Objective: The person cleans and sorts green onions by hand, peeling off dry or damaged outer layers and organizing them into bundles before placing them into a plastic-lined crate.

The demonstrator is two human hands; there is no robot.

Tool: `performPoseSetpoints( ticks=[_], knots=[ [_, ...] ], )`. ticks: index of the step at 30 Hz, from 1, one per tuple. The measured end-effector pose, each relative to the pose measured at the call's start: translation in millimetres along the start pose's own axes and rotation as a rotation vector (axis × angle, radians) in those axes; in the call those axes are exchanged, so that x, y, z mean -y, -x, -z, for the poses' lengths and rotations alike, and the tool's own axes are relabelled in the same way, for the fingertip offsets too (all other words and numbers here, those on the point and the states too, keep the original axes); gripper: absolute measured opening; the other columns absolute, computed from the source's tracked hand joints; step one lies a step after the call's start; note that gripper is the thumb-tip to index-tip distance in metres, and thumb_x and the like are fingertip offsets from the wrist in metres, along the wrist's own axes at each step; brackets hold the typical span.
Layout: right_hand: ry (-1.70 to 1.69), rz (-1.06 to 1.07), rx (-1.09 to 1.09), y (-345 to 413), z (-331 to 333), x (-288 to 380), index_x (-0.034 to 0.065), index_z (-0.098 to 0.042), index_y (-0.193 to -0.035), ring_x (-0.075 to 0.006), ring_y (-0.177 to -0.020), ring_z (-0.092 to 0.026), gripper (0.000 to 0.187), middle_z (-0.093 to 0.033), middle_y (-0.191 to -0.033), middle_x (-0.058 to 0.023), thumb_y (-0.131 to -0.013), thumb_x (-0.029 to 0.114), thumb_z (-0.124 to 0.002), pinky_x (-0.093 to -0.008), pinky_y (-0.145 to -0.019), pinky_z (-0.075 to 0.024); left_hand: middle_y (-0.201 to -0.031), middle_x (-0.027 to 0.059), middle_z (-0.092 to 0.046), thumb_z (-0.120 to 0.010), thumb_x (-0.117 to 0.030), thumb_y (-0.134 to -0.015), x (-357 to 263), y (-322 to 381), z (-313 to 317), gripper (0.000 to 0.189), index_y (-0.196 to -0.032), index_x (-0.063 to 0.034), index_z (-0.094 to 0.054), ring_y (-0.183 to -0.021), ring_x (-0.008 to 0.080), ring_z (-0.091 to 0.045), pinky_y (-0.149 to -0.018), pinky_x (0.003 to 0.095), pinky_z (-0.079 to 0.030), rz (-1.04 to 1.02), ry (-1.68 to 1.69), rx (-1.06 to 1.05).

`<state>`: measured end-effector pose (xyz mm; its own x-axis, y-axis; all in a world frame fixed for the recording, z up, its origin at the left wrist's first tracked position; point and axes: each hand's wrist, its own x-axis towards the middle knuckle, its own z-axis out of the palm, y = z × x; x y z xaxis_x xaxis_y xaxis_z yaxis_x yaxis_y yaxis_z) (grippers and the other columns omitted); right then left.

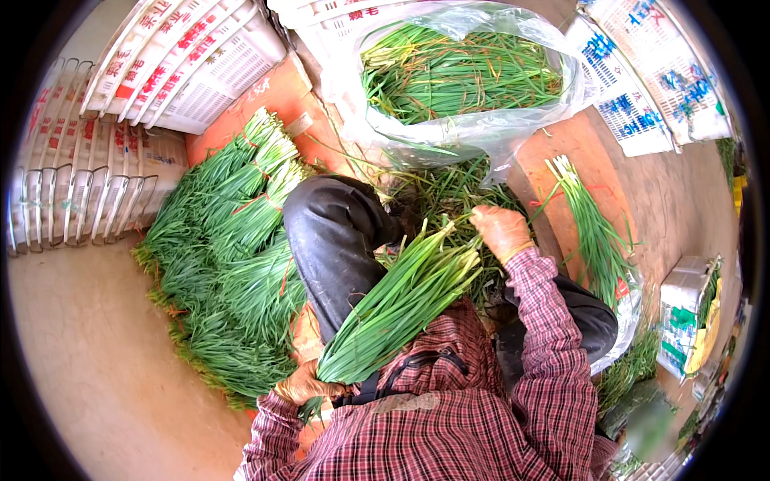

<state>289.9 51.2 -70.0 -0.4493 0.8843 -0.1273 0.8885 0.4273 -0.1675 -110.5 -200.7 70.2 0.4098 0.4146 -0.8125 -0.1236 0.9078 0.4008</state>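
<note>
A loose bunch of garlic chives [397,306] lies slantwise across my lap, its pale stem ends up and to the right. My left hand [310,383], in an orange-tan glove, is closed around the leafy lower end. My right hand [500,231], gloved alike, is beside the stem ends, its fingertips pinched on a thin yellowish leaf [462,219]. Beyond my knees a clear plastic bag [415,139] stands open, full of untied chives [463,75]. Loose trimmed leaves [445,192] lie heaped on the floor between my legs.
Tied chive bundles [240,258] with red bands are piled at my left. More chives [586,222] lie on an orange sheet [601,156] at my right. White plastic crates [240,66] are stacked at the far left, others [631,114] at the far right. A box [686,312] stands further right.
</note>
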Motion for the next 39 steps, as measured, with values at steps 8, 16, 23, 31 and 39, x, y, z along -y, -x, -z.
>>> performPoseSetpoints(
  ticks=[8, 16, 23, 31, 39],
  knots=[
    [-0.155, -0.512, 0.104, -5, 55, -18, 0.0104, -0.06, -0.131, -0.0352, -0.104, -0.066, 0.047, -0.069, -0.116, -0.0166, -0.095, 0.04, -0.058, -0.0466, -0.089, -0.0517, -0.11, 0.0102, -0.073, -0.08, -0.005, -0.082, 7, 0, 13, 0.046, -0.125, -0.0029, -0.063, -0.098, 0.0175, -0.069, -0.086, 0.0296, -0.055, 0.047, -0.015, 0.093],
    [-0.658, -0.145, 0.494, 3, 56, 15, 0.0092, -0.061, -0.134, -0.0326, -0.127, -0.056, 0.069, -0.058, -0.139, -0.0164, -0.09, 0.062, -0.058, -0.0412, -0.107, -0.0428, -0.113, 0.0125, -0.071, -0.08, 0.0, -0.08, 1, -1, 6, 0.053, -0.129, -0.0021, -0.06, -0.102, 0.0235, -0.069, -0.089, 0.0334, -0.056, 0.036, 0.073, 0.109],
    [-0.736, 0.001, 0.576, -7, 26, 51, 0.0174, -0.071, -0.12, -0.0312, -0.11, -0.064, 0.051, -0.07, -0.117, -0.0106, -0.094, 0.059, -0.056, -0.0412, -0.097, -0.0483, -0.114, 0.0126, -0.07, -0.079, 0.004, -0.08, -4, -3, 7, 0.054, -0.129, -0.0018, -0.06, -0.105, 0.025, -0.069, -0.091, 0.0356, -0.057, 0.096, 0.034, 0.09],
    [-0.583, -0.404, 0.284, -9, 17, 39, 0.0103, -0.07, -0.104, -0.0278, -0.081, -0.065, 0.034, -0.069, -0.085, -0.0089, -0.098, 0.04, -0.055, -0.0427, -0.078, -0.0527, -0.111, 0.0104, -0.072, -0.079, 0.002, -0.08, -1, -3, 7, 0.049, -0.126, -0.0022, -0.062, -0.099, 0.0216, -0.07, -0.085, 0.0324, -0.056, 0.055, 0.045, 0.102],
    [-0.337, -0.034, -0.138, 4, 83, 49, 0.0108, -0.066, -0.124, -0.029, -0.11, -0.064, 0.039, -0.067, -0.123, -0.0095, -0.092, 0.033, -0.064, -0.0407, -0.096, -0.051, -0.111, 0.0077, -0.072, -0.075, -0.002, -0.087, -7, 1, 6, 0.042, -0.126, -0.0042, -0.062, -0.099, 0.0145, -0.068, -0.082, 0.0263, -0.054, 0.049, -0.143, 0.098]
  ],
)
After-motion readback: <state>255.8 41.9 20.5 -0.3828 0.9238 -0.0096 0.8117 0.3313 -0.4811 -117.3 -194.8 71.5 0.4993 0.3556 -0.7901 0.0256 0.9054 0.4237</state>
